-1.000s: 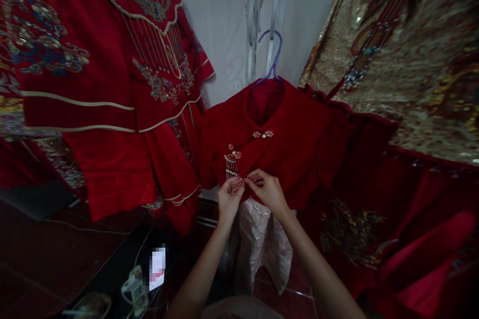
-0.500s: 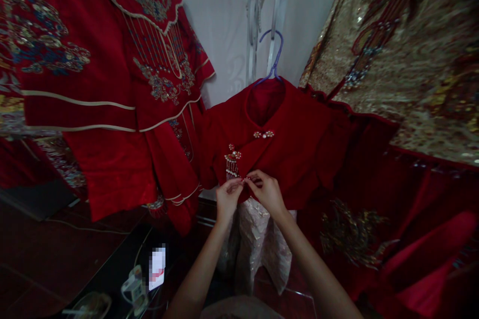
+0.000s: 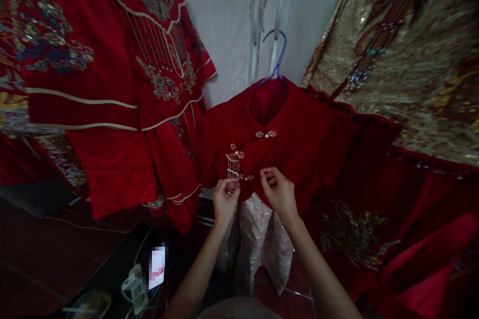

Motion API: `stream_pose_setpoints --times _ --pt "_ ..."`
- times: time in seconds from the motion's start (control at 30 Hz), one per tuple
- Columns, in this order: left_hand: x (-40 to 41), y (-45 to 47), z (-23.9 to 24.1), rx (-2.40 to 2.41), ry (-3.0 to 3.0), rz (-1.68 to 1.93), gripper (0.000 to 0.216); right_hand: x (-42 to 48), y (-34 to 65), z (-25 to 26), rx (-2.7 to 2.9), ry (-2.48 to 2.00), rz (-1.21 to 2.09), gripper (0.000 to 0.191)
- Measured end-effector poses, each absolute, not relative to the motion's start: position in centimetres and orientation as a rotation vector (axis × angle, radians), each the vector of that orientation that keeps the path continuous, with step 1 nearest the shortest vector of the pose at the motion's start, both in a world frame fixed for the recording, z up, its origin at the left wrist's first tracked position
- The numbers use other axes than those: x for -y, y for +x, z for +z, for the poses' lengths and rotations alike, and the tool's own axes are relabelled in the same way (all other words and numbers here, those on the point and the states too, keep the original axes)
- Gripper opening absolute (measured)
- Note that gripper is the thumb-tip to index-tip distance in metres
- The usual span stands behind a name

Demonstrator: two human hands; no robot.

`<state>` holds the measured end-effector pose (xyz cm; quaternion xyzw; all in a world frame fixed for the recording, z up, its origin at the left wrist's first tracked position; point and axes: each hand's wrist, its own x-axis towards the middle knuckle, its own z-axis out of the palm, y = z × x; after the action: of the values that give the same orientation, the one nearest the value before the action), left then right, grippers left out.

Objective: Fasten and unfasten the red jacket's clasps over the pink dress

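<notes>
Two bare hands were raised before the lower front of a red top [image 3: 303,124]. The left hand [image 3: 223,207], half curled, had its thumb and fingers at the lower strands of a beaded tassel [image 3: 234,162]; whether it gripped them could not be told. The right hand [image 3: 281,194], thumb and fingertips drawn close together, stood just right of the lower beaded fastening [image 3: 246,177], apart from it; whether cloth was pinched there could not be told. An upper beaded fastening [image 3: 266,135] sat below the collar. The top hung at centre from a purple hanger [image 3: 277,67], before a far pale wall [image 3: 220,15]. Beneath its hem showed a pale, shiny fabric [image 3: 256,239]. To the left hung a red embroidered jacket [image 3: 112,45]; to the right, a gold sequined garment [image 3: 407,94]. Near left lay a lit screen [image 3: 157,261].
</notes>
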<state>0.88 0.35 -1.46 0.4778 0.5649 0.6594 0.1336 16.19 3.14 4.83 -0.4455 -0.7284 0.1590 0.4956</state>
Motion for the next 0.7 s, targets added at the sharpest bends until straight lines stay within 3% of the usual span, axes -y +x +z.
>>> stream_pose_setpoints --times 0.1,0.27,0.5,0.7 --pt "0.0 0.9 -0.9 -1.676 1.474 1.868 0.015 -2.3 15.8 4.7 1.788 -1.103 0.339 0.018" --pt "-0.3 1.6 -0.5 -1.752 1.731 1.699 0.030 -2.7 14.8 3.1 1.834 -1.144 0.332 0.025" --pt "-0.3 1.4 -0.6 -1.680 1.797 1.726 0.012 -4.2 14.4 1.6 1.812 -1.014 0.625 0.019" --pt "-0.2 1.1 -1.1 -1.508 1.561 1.817 0.015 -3.8 14.2 2.2 1.737 -0.993 0.787 0.019"
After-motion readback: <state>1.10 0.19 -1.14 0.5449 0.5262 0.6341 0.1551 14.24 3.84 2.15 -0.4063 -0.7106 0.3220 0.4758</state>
